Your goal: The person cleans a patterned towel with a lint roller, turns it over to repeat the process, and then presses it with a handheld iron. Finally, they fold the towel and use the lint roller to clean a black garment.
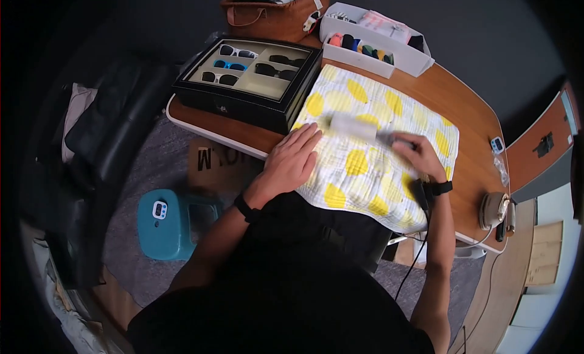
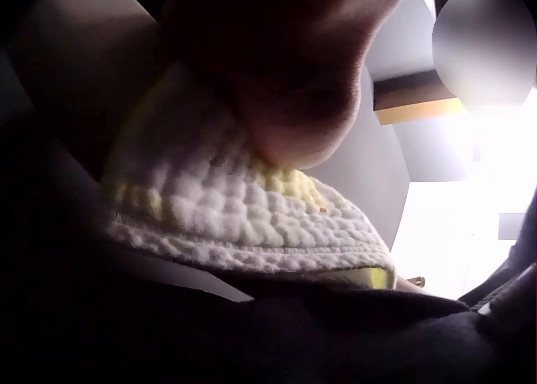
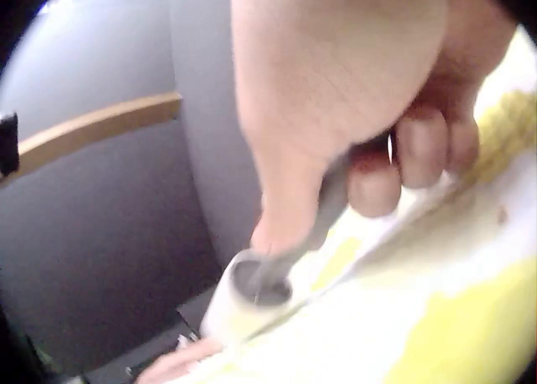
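A white quilted cloth with yellow spots lies spread over the table's front. My right hand grips the dark grey handle of a lint roller, its fingers curled round it in the right wrist view. The roller's white cylinder lies over the cloth's upper middle and is blurred in the head view. My left hand rests on the cloth's left edge, fingers extended. In the left wrist view, the heel of that hand is at the quilted cloth, whose stitched edge shows; the fingers are hidden there.
A black glasses case with several sunglasses stands left of the cloth. Behind are a brown basket and a white organizer box of folded items. At the right are a small timer and a beige appliance. A teal stool stands below left.
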